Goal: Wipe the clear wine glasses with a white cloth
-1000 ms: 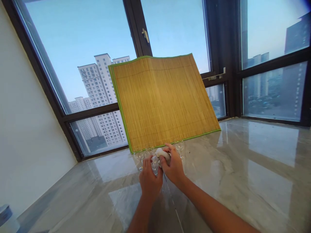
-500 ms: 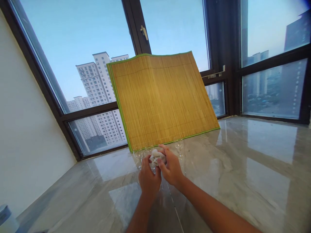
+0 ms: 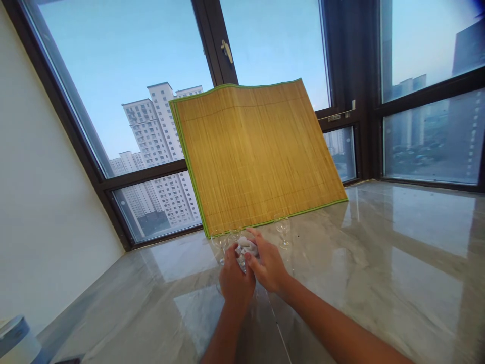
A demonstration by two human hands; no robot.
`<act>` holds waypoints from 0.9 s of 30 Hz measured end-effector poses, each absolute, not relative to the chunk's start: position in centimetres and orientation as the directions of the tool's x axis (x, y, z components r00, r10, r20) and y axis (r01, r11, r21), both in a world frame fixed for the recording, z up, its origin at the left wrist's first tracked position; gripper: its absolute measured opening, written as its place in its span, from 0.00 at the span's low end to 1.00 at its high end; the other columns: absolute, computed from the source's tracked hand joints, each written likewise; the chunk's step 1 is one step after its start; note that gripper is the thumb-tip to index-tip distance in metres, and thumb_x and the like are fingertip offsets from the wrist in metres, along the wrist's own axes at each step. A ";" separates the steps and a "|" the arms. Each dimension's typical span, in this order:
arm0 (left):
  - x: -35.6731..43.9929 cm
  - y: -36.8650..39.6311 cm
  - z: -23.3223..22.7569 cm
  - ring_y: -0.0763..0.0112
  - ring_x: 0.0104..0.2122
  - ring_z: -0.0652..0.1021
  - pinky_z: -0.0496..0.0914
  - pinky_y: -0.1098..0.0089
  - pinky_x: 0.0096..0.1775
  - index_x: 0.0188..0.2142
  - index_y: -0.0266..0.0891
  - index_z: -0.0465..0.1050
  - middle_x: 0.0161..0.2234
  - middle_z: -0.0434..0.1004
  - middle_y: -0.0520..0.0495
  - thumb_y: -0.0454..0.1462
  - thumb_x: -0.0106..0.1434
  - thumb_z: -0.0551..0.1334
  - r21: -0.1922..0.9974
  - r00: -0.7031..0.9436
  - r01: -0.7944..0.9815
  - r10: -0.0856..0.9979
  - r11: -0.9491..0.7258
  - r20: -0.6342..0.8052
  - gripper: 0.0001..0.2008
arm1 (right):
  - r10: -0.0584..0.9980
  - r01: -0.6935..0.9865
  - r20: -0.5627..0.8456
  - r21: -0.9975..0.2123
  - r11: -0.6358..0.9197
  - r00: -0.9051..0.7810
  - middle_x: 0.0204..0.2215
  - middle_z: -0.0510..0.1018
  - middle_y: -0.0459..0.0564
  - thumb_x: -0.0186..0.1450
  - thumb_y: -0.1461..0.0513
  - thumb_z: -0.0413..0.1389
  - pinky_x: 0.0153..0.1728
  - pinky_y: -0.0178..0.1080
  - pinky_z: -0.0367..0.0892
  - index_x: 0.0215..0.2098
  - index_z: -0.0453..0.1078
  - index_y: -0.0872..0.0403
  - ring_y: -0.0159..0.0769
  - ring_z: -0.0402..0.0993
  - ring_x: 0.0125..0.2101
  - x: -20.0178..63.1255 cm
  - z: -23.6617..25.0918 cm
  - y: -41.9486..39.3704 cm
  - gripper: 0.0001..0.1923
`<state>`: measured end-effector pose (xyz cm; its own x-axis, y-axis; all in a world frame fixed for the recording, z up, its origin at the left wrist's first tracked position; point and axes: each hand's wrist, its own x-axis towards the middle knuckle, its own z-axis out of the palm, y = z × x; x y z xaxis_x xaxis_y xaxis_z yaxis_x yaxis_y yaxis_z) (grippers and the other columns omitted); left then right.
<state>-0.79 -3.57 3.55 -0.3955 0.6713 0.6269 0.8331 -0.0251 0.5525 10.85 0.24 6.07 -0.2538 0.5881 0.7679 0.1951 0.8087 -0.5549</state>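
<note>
In the head view both hands meet low in the centre, over the marble surface. My right hand (image 3: 268,263) is closed on a crumpled white cloth (image 3: 248,245). My left hand (image 3: 237,280) curls round a small clear glass (image 3: 241,261), which the fingers and the cloth mostly hide. Just beyond the hands, a stemmed glass (image 3: 219,242) stands to the left with another clear glass (image 3: 235,234) close by. A third stemmed glass (image 3: 282,230) stands upright to the right of my right fingers.
A bamboo mat (image 3: 257,156) with green edging leans against the window behind the glasses. The glossy marble surface (image 3: 341,283) spreads to both sides. A white and blue container (image 3: 18,338) sits at the lower left, beside a dark object (image 3: 68,361).
The whole view has shifted slightly, so things appear a little further right and more of the lower-left container shows. Both hands keep their grip on the cloth and glass, with small finger movement.
</note>
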 end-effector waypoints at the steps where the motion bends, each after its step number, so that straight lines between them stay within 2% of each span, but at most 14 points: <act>1: -0.8 -3.6 3.6 0.60 0.42 0.80 0.68 0.67 0.36 0.56 0.41 0.63 0.46 0.78 0.42 0.44 0.68 0.53 0.548 -0.391 0.836 0.673 -0.025 0.628 0.19 | 0.589 0.199 0.766 -0.554 0.808 -0.257 0.45 0.80 0.55 0.67 0.53 0.49 0.43 0.45 0.71 0.64 0.56 0.54 0.45 0.77 0.42 10.8 6.1 0.2 0.29; 8: -0.6 -3.7 3.7 0.60 0.44 0.80 0.69 0.66 0.38 0.56 0.40 0.64 0.47 0.79 0.41 0.42 0.68 0.53 0.532 -0.385 0.846 0.669 -0.018 0.635 0.19 | 0.635 0.191 0.726 -0.607 0.772 -0.264 0.44 0.80 0.55 0.66 0.53 0.50 0.41 0.44 0.72 0.64 0.57 0.55 0.46 0.78 0.42 10.7 6.1 0.2 0.30; 17: -0.8 -3.6 3.5 0.58 0.45 0.79 0.70 0.64 0.41 0.56 0.40 0.65 0.48 0.78 0.40 0.44 0.68 0.53 0.496 -0.363 0.868 0.641 -0.031 0.676 0.20 | 0.678 0.149 0.677 -0.668 0.729 -0.286 0.38 0.82 0.50 0.67 0.55 0.50 0.36 0.40 0.68 0.63 0.59 0.53 0.42 0.78 0.35 10.8 6.4 0.2 0.27; 27: -0.6 -3.9 3.8 0.59 0.45 0.79 0.70 0.65 0.40 0.56 0.41 0.64 0.49 0.77 0.41 0.43 0.67 0.55 0.490 -0.371 0.872 0.664 0.009 0.649 0.20 | 0.686 0.186 0.665 -0.665 0.724 -0.294 0.34 0.81 0.49 0.66 0.53 0.52 0.34 0.39 0.67 0.63 0.60 0.53 0.42 0.77 0.33 10.9 6.7 0.1 0.29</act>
